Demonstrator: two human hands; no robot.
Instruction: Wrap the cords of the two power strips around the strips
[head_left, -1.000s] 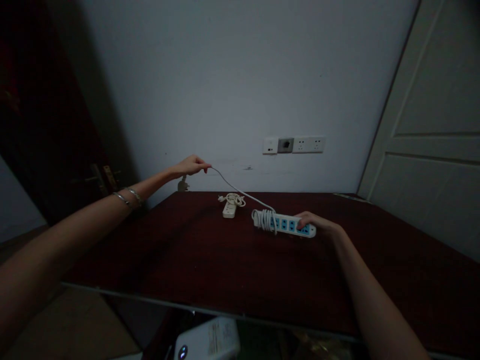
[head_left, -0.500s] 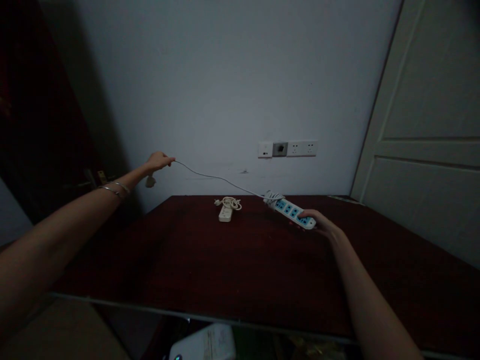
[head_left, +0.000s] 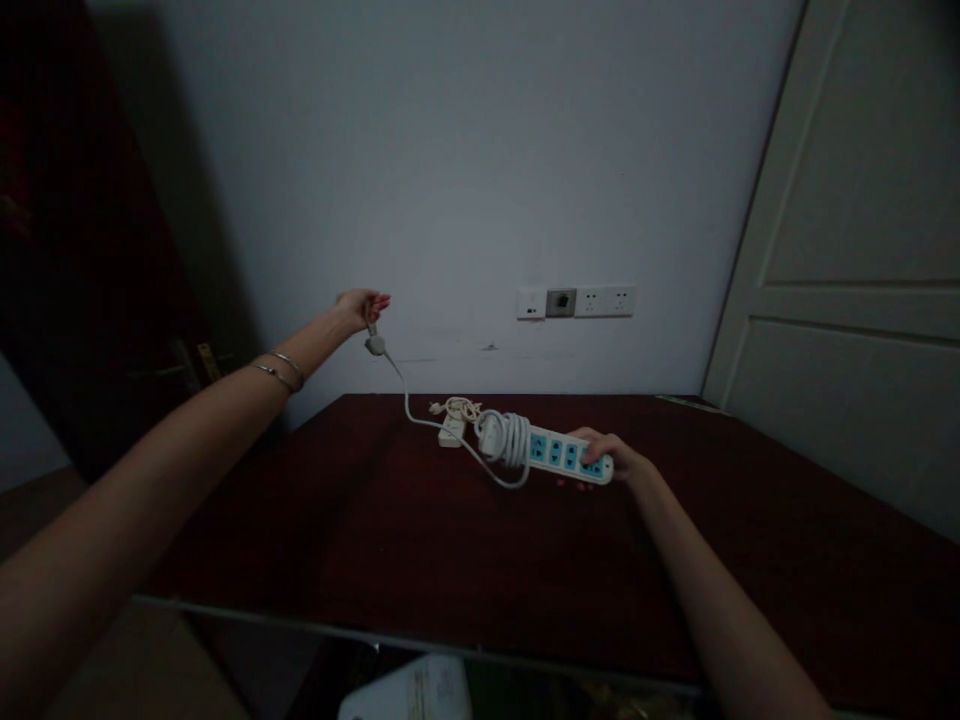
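Note:
My right hand (head_left: 611, 455) is closed around the right end of a white power strip (head_left: 564, 453) with blue sockets, held above the table. White cord (head_left: 514, 440) is wound in several turns round the strip's left end. From these coils a slack length sags, then climbs leftward to a white plug (head_left: 375, 345). The plug hangs just below my left hand (head_left: 364, 305), which is raised in front of the wall with a bit of the cord in it. Its fingertips are partly spread, and the exact grip is hard to make out.
A smaller cream power strip (head_left: 451, 432) with a bundled cord lies at the back of the dark red table (head_left: 420, 530). Wall sockets (head_left: 576, 302) sit above the table. A pale door (head_left: 847, 380) stands at right, and a white object (head_left: 412, 690) is below the front edge.
My left hand has moved right and turned, so the once-taut cord now hangs slack. The power strip has come left and lower, nearer to me, with its coiled end swung down.

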